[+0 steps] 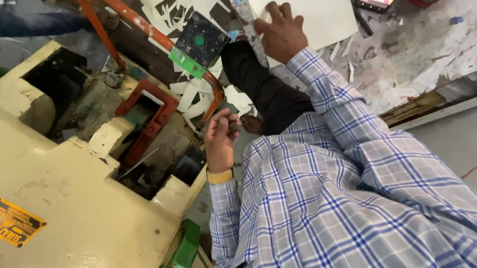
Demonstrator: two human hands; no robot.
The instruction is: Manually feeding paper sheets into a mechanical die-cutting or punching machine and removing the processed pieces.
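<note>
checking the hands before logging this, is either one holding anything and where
The right hand lies flat on the near edge of the white sheet, pressing, not gripping. The left hand is loosely curled by the orange lever; no grip shows.

Cream machine (55, 213) blocks left; grey floor (470, 148) open.
</note>
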